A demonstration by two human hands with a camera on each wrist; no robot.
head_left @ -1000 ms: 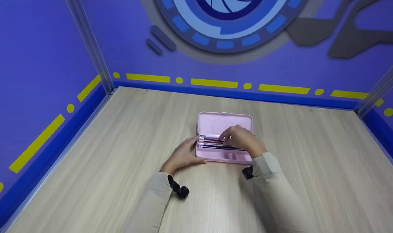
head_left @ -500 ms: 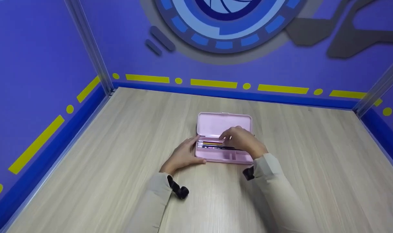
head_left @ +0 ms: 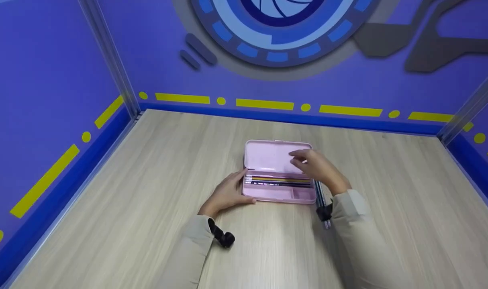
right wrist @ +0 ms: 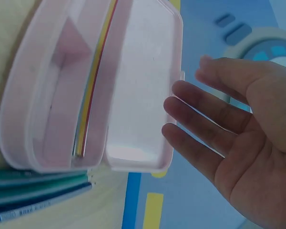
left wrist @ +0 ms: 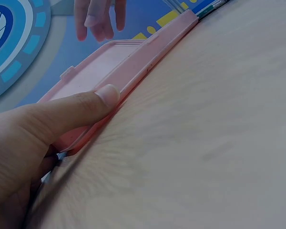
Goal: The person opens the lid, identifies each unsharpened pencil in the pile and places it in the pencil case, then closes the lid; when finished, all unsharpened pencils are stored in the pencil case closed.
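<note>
A pink pencil case (head_left: 272,194) lies on the table with its lid (head_left: 268,156) swung back. Several pencils (head_left: 280,180), one yellow and red, lie in its long compartment. My left hand (head_left: 225,192) grips the case's left end, its thumb (left wrist: 81,112) along the front wall. Above the lid's right side hovers my right hand (head_left: 318,166), with nothing in it. In the right wrist view its fingers (right wrist: 200,119) are spread and loosely bent, clear of the case. Partly under the right wrist, several dark green and blue pencils (head_left: 321,194) lie beside the case's right end.
The pale wooden table (head_left: 179,152) spreads around the case on all sides. Blue-purple panels (head_left: 244,88) with yellow marks stand behind it and at both sides. Black straps with camera mounts (head_left: 223,237) sit on both wrists.
My right hand has risen out of the compartment and moved right and back, uncovering the pencils inside and those beside the case. The left hand keeps its place.
</note>
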